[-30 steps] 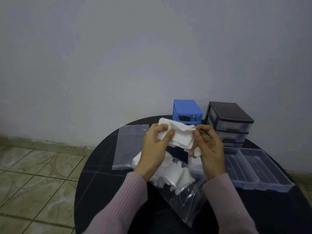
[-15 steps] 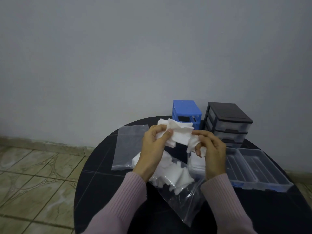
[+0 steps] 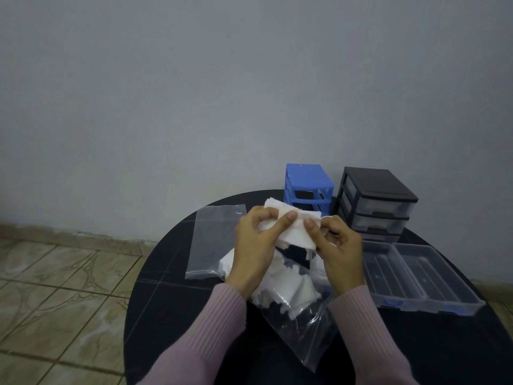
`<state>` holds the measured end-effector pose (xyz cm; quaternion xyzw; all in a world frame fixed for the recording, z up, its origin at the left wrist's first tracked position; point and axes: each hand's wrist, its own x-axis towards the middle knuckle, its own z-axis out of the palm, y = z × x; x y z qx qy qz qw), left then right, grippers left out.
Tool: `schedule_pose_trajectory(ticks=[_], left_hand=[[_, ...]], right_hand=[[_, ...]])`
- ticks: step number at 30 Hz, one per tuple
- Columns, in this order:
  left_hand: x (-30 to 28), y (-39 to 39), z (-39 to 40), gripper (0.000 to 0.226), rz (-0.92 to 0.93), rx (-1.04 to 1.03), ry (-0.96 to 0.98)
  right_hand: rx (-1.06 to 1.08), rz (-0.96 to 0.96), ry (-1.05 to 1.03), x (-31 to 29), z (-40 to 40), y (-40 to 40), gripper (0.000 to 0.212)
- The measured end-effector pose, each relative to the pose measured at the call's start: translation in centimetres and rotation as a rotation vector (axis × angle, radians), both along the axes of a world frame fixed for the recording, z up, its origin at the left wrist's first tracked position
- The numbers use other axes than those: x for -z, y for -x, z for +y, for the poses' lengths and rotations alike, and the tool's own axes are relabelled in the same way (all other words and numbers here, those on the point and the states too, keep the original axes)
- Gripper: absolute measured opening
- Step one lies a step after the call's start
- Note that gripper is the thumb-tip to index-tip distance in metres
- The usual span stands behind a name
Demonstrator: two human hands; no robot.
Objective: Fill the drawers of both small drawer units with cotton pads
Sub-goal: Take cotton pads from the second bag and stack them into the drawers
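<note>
A plain domestic room is seen here: a bare painted wall, a marbled tile floor edged by a skirting strip, and a small round black table set against the wall.

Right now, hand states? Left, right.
Left hand: closed, pinching the stack of cotton pads.
Right hand: closed, pinching the same stack from the other side.
</note>
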<state>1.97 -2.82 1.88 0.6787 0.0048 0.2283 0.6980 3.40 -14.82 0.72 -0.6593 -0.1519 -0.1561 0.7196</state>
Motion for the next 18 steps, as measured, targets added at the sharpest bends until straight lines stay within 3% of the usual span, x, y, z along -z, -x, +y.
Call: schedule_pose_trajectory(ticks=[4,9,12,14,18], left_hand=[[0.09,-0.09,0.27,0.025,0.004,0.006,-0.006],[0.37,-0.33,0.67,0.03,0.038,-0.046,0.047],[0.42,-0.34,0.79,0.025,0.056,-0.055,0.055],[0.29,-0.25,0.68,0.022,0.072,-0.017,0.049],[-0.33,0.11,0.72,0.034,0.073,0.036,0.015]], right_hand=[[-0.03,0.029,0.022,0.01,-0.23,-0.12,0.011],[-0.063,0.076,0.08,0.54,-0.3,-0.52,0.008],[-0.083,0.1,-0.021,0.56,0.06,-0.4,0.005],[-0.072,0.097,-0.092,0.39,0.01,-0.37,0.008],[-0.002,0.03,0.029,0.49,-0.91,-0.69,0.021]])
